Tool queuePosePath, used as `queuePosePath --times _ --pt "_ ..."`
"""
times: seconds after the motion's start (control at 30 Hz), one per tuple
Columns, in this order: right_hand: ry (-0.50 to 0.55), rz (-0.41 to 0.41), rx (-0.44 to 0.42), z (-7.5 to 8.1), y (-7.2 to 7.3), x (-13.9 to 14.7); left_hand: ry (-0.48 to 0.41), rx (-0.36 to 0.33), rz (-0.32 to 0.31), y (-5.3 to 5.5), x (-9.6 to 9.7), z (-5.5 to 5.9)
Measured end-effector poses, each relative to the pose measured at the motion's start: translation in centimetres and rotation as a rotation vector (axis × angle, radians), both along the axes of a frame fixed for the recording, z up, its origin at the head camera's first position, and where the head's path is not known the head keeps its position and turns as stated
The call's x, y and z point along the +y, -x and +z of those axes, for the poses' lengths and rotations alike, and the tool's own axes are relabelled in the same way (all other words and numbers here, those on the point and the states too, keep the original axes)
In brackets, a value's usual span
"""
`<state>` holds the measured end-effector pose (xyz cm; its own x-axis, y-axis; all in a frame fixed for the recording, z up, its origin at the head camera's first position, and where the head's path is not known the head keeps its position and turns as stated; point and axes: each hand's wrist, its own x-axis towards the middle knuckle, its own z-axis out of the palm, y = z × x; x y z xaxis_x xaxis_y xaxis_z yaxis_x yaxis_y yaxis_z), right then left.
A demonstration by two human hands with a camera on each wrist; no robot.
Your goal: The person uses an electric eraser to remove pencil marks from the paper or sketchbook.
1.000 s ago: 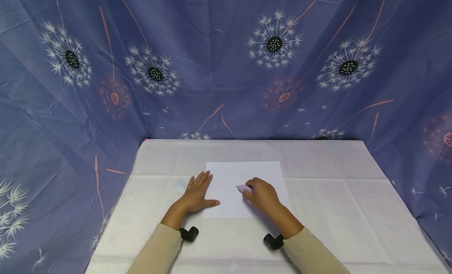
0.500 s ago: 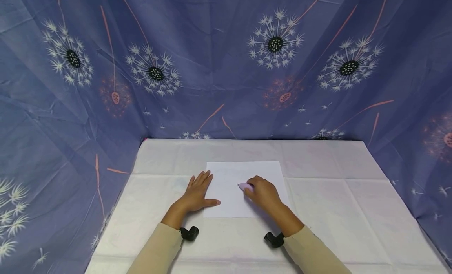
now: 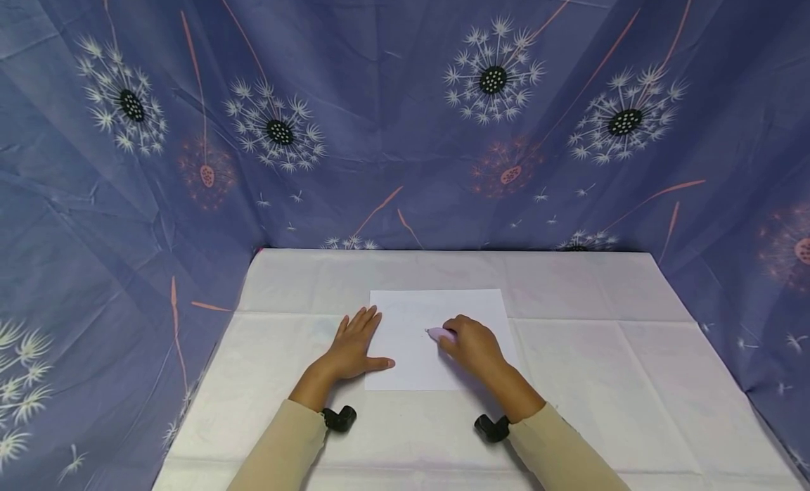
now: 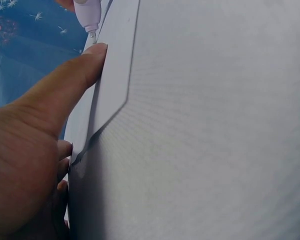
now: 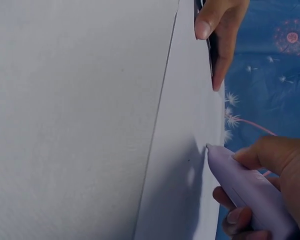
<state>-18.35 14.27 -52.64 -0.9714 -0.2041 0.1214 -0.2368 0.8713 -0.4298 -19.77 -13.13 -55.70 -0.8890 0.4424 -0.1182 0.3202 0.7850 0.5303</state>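
A white sheet of paper lies on the table in the head view. My left hand rests over its left side, fingers spread and thumb stretched across the paper. The right hand grips a thick lilac pen-shaped tool whose exact kind I cannot tell. Its narrow metal tip points left, close over the middle of the sheet. In the right wrist view, thumb and fingers wrap the tool's body, with the tip right at the paper. The left wrist view shows the tool's tip end beyond the left thumb.
A white cloth with fold creases covers the table. Blue fabric with dandelion prints hangs behind and at both sides. A black wrist device sits at the left cuff, another black device at the right.
Over the first half second the right hand and the lilac tool shift very slightly away from the body. The left hand and the paper stay in place; little differs since.
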Motion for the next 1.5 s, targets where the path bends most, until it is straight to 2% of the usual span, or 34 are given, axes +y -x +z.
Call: queuePosePath --times 0.13,0.37,0.57,0.83,1.1,1.33,1.5 --pt "0.004 0.012 -0.039 0.13 -0.09 -0.08 0.02 -0.006 0.004 -0.03 0.03 0.31" --pt "-0.01 -0.008 0.01 -0.06 0.12 0.05 0.031 -0.007 -0.001 -0.04 0.06 0.37" --pt "-0.013 0.001 -0.01 0.18 0.01 0.05 0.006 -0.006 0.002 -0.08 0.05 0.44" --pt "-0.013 -0.023 0.018 0.15 0.13 0.03 0.006 -0.007 0.004 -0.06 0.06 0.47" --pt "-0.001 -0.002 -0.014 0.22 0.13 -0.07 0.025 -0.018 0.007 -0.08 -0.04 0.3" --pt "-0.014 -0.037 0.027 0.03 0.44 0.0 0.025 -0.014 0.004 -0.03 -0.03 0.25" --pt "0.0 -0.023 0.005 0.15 0.38 -0.12 0.021 -0.012 0.004 -0.02 -0.01 0.37"
